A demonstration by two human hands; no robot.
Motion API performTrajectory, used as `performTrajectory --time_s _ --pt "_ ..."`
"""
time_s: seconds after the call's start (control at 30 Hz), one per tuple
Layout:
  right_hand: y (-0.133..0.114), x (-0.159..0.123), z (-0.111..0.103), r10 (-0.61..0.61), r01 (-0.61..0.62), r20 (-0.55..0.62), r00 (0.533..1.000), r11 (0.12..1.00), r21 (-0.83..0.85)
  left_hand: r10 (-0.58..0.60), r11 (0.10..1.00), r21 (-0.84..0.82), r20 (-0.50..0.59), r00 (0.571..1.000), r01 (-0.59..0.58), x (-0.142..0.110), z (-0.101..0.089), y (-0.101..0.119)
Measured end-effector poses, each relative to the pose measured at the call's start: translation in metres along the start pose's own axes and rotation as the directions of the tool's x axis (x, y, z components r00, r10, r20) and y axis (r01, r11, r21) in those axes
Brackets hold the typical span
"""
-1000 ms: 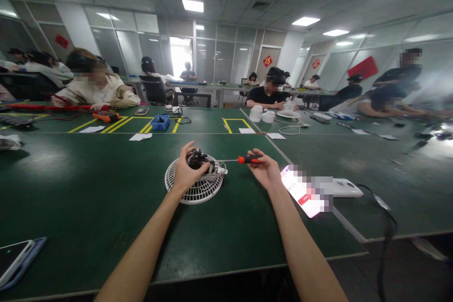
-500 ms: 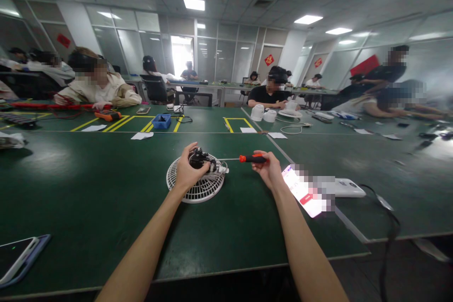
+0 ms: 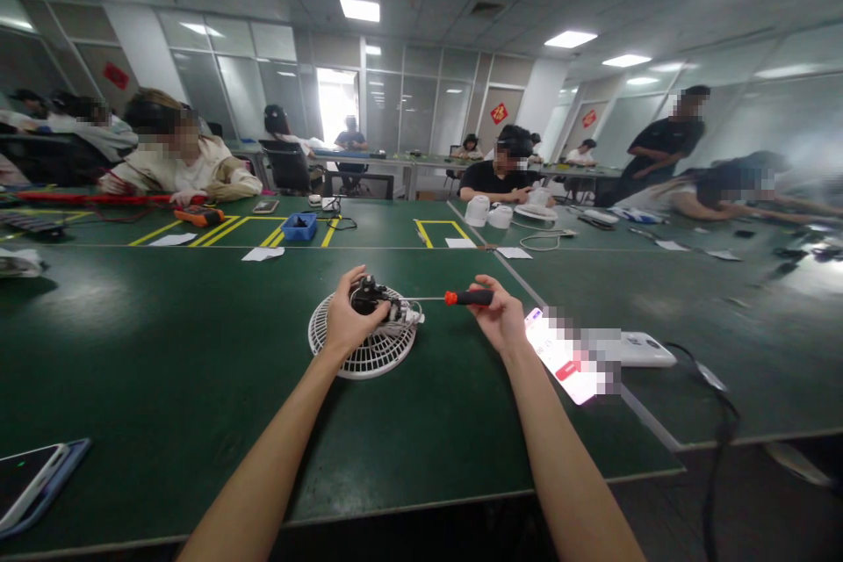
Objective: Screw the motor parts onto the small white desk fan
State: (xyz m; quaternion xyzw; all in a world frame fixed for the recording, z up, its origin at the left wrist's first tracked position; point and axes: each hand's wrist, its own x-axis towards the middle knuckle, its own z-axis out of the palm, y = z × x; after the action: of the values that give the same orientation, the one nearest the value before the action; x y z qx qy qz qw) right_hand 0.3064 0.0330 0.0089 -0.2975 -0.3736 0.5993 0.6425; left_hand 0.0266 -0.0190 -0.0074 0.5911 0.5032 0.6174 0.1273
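A round white fan grille [image 3: 369,362] lies on the green table, with a black fan motor [image 3: 366,294] and white wiring [image 3: 400,323] on top of it. My left hand [image 3: 349,316] is wrapped around the motor, thumb toward the wires. In my right hand [image 3: 499,316] is a screwdriver [image 3: 472,298] with a black and red handle, held level. Its thin shaft points left, and the tip meets the motor assembly; the exact contact point is too small to make out.
A lit phone [image 3: 559,360] lies right of my right hand, beside a white device [image 3: 642,349] with a cable. Another phone [image 3: 32,479] is at the near left. Across the table are a blue bin [image 3: 299,226], white cups [image 3: 478,211] and people at work.
My right hand's fingers have shifted and loosened around the screwdriver handle. The left hand and the motor stay in place. In the background, a standing person has moved left.
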Motion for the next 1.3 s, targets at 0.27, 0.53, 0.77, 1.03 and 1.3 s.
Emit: performTrajectory --time_s 0.27,0.53,0.77,1.03,1.3 --pt "0.0 0.0 -0.002 0.009 -0.008 0.036 0.999 1.0 -0.006 -0.011 1.0 0.01 0.001 1.0 0.011 -0.001 -0.002 0.001" --pt "-0.003 -0.002 -0.001 0.077 -0.077 -0.007 0.997 0.978 -0.196 -0.026 1.0 -0.002 -0.013 1.0 0.026 -0.001 -0.001 0.002" --pt "0.0 0.0 -0.01 0.099 -0.12 -0.072 0.993 0.9 -0.42 -0.025 1.0 -0.007 0.005 1.0 0.025 0.0 -0.001 0.001" --pt "-0.008 -0.003 -0.004 0.059 -0.05 0.02 0.998 0.947 -0.317 -0.025 1.0 -0.012 0.013 1.0 0.025 0.0 -0.002 0.001" --pt "-0.01 -0.008 -0.001 0.0 0.014 0.064 0.998 0.978 -0.207 -0.031 0.999 -0.018 0.018 0.999 0.032 0.0 -0.002 0.001"
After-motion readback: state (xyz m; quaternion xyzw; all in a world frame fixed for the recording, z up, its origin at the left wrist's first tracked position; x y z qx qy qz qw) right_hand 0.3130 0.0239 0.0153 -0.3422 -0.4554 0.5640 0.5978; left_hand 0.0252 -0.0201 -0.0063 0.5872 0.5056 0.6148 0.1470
